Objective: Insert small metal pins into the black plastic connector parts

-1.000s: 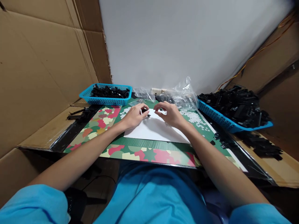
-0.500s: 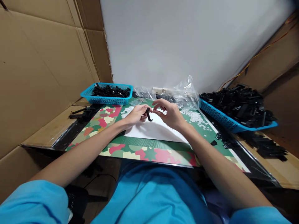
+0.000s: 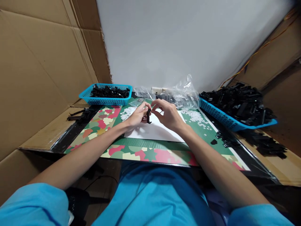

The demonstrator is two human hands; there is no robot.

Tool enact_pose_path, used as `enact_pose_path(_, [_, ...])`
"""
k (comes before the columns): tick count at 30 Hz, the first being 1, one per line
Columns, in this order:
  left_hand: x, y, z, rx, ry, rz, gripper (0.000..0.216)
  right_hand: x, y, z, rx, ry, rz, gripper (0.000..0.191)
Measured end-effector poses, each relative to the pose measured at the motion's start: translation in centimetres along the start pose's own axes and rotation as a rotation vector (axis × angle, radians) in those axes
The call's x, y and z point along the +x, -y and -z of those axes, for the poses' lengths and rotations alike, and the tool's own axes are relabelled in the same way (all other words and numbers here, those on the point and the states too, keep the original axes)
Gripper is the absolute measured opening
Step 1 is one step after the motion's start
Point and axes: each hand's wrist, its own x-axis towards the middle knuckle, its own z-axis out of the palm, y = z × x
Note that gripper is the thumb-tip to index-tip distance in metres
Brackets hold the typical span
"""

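Note:
My left hand point(image 3: 137, 116) pinches a small black plastic part point(image 3: 148, 115) and holds it upright just above a white sheet of paper point(image 3: 155, 130). Fingertip to fingertip with it, my right hand point(image 3: 167, 115) has its thumb and forefinger closed at the top of the same part. What the right fingers grip, if anything besides the part, is too small to make out. Small white pieces point(image 3: 196, 118) lie scattered on the green mat point(image 3: 150, 145) beside the paper.
A blue basket point(image 3: 105, 94) of black parts stands at the back left, a fuller blue basket point(image 3: 235, 108) at the right. Clear plastic bags point(image 3: 181, 94) lie at the back. Loose black parts point(image 3: 263, 144) lie on the right, cardboard walls on both sides.
Both hands lifted from the paper with the black part, which has turned from lying flat to upright. The right fingers have closed in on its top.

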Motion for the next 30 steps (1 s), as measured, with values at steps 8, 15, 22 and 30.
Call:
enact_pose_path(8, [-0.1,0.1,-0.4,-0.026,-0.002,0.02,0.041,-0.1,-0.1,-0.4,-0.067,-0.024,-0.004,0.011])
enact_pose_path(15, [-0.1,0.3,-0.8,-0.076,-0.024,0.001,0.053,-0.1,0.0,-1.0,-0.093,-0.079,0.046,0.014])
enact_pose_path(22, [-0.1,0.9,-0.5,-0.106,0.001,-0.008,0.05,-0.2,-0.1,-1.3,-0.152,-0.047,0.086,0.016])
enact_pose_path(30, [-0.3,0.8,-0.7,-0.081,-0.038,0.004,0.038,-0.4,-0.6,-1.4,-0.291,-0.026,0.193,0.018])
